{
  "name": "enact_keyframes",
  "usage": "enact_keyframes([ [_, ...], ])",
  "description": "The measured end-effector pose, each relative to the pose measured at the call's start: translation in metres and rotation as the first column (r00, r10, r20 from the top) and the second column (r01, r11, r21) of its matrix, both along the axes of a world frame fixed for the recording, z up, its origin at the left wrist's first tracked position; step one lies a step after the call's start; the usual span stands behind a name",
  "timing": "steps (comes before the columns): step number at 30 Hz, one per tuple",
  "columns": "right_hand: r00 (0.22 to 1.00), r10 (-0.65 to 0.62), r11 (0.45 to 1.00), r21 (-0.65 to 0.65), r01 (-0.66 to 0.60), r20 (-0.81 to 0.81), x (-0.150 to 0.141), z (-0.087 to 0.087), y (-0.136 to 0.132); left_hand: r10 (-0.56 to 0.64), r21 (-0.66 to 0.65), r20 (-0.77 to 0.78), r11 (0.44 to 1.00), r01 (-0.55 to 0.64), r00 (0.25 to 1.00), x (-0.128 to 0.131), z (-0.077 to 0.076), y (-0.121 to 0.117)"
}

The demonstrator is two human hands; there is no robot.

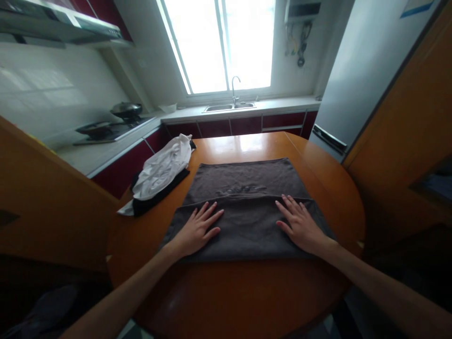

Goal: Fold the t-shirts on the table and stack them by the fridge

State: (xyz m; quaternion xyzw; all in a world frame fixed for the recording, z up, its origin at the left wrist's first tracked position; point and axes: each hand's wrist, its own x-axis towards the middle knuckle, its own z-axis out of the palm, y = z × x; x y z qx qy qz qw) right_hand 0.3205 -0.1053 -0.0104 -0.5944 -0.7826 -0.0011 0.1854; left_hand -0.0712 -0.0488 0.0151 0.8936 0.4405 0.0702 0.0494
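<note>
A dark grey piece of cloth (247, 230), perhaps a garment, lies spread on the round wooden table (243, 296). Its near part is folded over toward the far side, and the fold's edge runs across the middle. Just beyond that edge the fabric is wrinkled. On the left of the folded layer rests my left hand (199, 228), palm down with fingers spread. My right hand (300, 223) lies flat on the right side, its fingers also spread and their tips near the layer's edge. Neither hand grips the cloth.
White and black clothes (162, 169) lie in a heap on the table's left. Behind the table runs a counter with a sink (229, 107). A stove with a lidded pan (127, 110) stands at the left. A fridge (367, 70) and wooden door (399, 122) are on the right.
</note>
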Motion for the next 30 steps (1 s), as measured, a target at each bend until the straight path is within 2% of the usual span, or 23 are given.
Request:
enact_keyframes([
  [2,0.999,-0.01,1.0,-0.021,0.011,0.039,-0.006,-0.002,-0.005,0.012,-0.014,-0.025,1.0,-0.012,1.0,0.003,0.0,-0.004],
  [4,0.999,-0.01,1.0,0.023,0.009,0.035,-0.012,0.004,-0.011,0.015,0.016,0.011,1.0,-0.016,1.0,0.008,0.006,-0.009],
  [6,0.999,0.033,0.997,0.068,-0.034,0.021,-0.022,0.012,-0.019,-0.018,0.041,0.046,0.999,0.017,0.999,0.02,0.013,-0.018],
  [8,0.994,0.11,0.992,0.054,-0.111,0.021,-0.037,0.016,-0.029,-0.079,0.034,0.041,0.996,0.078,0.996,0.036,0.014,-0.03],
  [10,0.985,0.17,0.985,-0.003,-0.17,0.031,-0.051,0.014,-0.038,-0.135,0.007,0.005,0.991,0.135,0.991,0.051,0.01,-0.041],
  [12,0.983,0.179,0.983,-0.048,-0.177,0.034,-0.061,0.01,-0.042,-0.156,-0.014,-0.032,0.988,0.155,0.987,0.06,0.004,-0.048],
  [15,0.986,0.165,0.985,-0.051,-0.163,0.021,-0.065,0.006,-0.046,-0.131,0.004,-0.047,0.991,0.131,0.99,0.063,-0.003,-0.052],
  [18,0.982,0.186,0.98,-0.07,-0.185,0.01,-0.063,0.009,-0.05,-0.148,0.012,-0.047,0.989,0.149,0.988,0.062,0.0,-0.053],
  [21,0.98,0.197,0.977,-0.084,-0.196,0.003,-0.055,0.017,-0.054,-0.145,0.003,-0.023,0.989,0.145,0.989,0.052,0.009,-0.052],
  [24,0.993,0.118,0.993,-0.003,-0.119,-0.014,-0.031,0.02,-0.055,-0.015,0.093,0.056,0.996,0.01,0.998,0.022,0.015,-0.044],
  [27,0.999,-0.049,0.997,0.051,0.049,-0.007,0.002,0.01,-0.052,0.149,0.186,0.086,0.969,-0.163,0.985,-0.019,0.004,-0.032],
  [30,0.99,-0.139,0.99,0.014,0.138,0.036,0.024,-0.005,-0.046,0.239,0.176,0.058,0.953,-0.246,0.969,-0.047,-0.011,-0.026],
])
